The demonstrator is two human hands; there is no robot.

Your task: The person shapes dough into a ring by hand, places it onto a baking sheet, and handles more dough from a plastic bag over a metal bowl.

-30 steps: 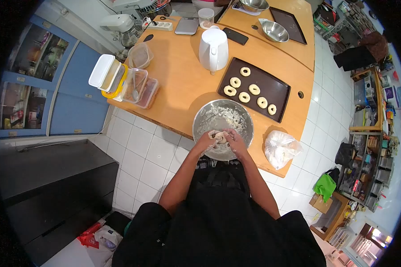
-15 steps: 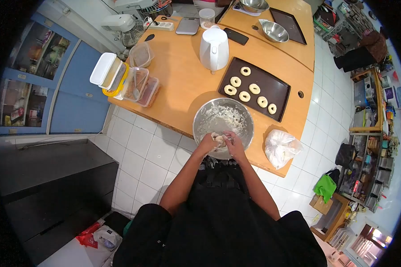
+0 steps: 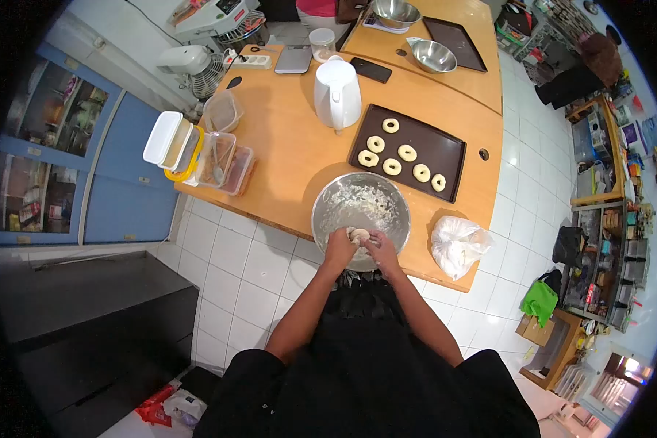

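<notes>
Pale floor tiles are framing a wooden worktop, and all the work is happening at its near edge. Fingers first: both sets are closing around a lump of dough, the left hand cupping one side, the right hand pinching the other. So the dough is sitting right between them, over the near part of the steel bowl, just in front of the body. Which way is it pointing? It's looking roundish, showing no clear long axis, and the fingers are covering too much to tell more. Flour is clinging to the bowl's inside, beyond the fingertips.

Moving outward now: past the far rim, ahead and to the right, the dark tray is lying nearer the right hand, its long axis slanting from far left to near right. Seven dough rings are resting on it, bunching toward its left and near sides. Right of the bowl, a plastic bag is slumping near the corner, while farther off, a white kettle is standing beyond the bowl, left of the tray.
</notes>
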